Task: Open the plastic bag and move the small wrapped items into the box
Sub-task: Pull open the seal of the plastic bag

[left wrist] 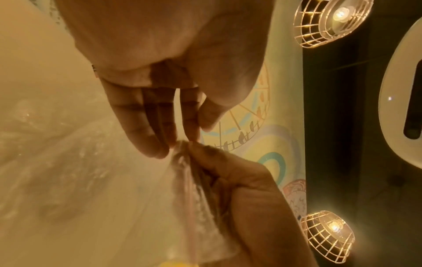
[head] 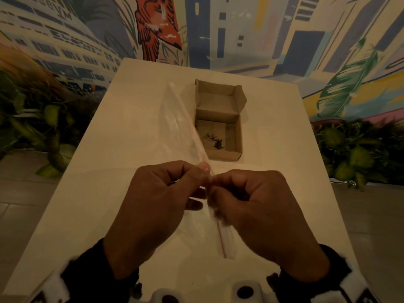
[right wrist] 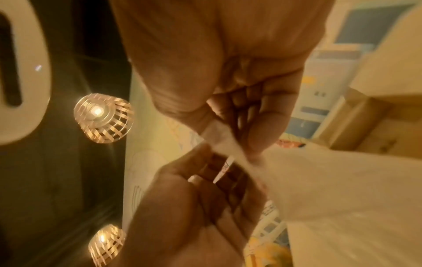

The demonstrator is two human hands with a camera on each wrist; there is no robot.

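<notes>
A clear plastic bag (head: 175, 123) with a red zip line (head: 220, 239) is held up over the white table (head: 273, 132), edge-on to the head view. My left hand (head: 202, 182) pinches the bag's top edge from the left. My right hand (head: 218, 193) pinches it from the right, and the fingertips of both nearly meet. The open cardboard box (head: 218, 136) stands just beyond the hands, with only dark specks on its floor. In the left wrist view the left hand's fingers (left wrist: 155, 137) meet the crinkled bag (left wrist: 68, 171). I cannot make out the wrapped items.
The box's lid (head: 218, 95) stands open at the far side. Green plants (head: 354, 149) line the floor on both sides of the table. A painted mural wall (head: 240, 29) rises behind. Caged lamps (left wrist: 328, 234) hang overhead.
</notes>
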